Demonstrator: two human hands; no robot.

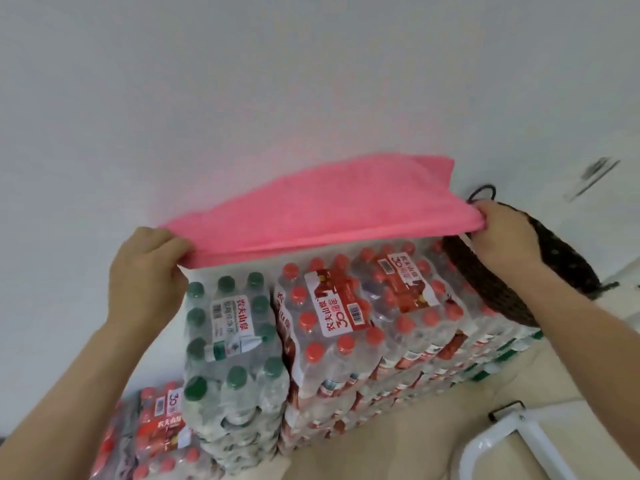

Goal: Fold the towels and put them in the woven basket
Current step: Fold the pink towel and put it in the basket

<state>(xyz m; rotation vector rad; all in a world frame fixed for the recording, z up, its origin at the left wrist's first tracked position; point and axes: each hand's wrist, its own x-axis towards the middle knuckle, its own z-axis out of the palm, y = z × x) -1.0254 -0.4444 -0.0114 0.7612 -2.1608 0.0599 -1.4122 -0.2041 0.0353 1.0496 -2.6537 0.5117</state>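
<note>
Folding step under way — left hand (147, 268) and right hand (504, 233) each pinched a near corner of the pink towel (318, 209), spread over stacked water bottles (329, 323). Next, probably: fold again — basket (519, 289) sat just right.

Looks like a storeroom: shrink-wrapped bottled water packs (346, 306) stacked high against a bare white wall (242, 81), beige tiled floor (398, 438).

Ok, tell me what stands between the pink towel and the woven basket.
Nothing visible does. The pink towel is pinched at its near corners by the left hand and right hand, above the bottle packs. The woven basket sits just beyond the right hand; its inside is not visible.
</note>
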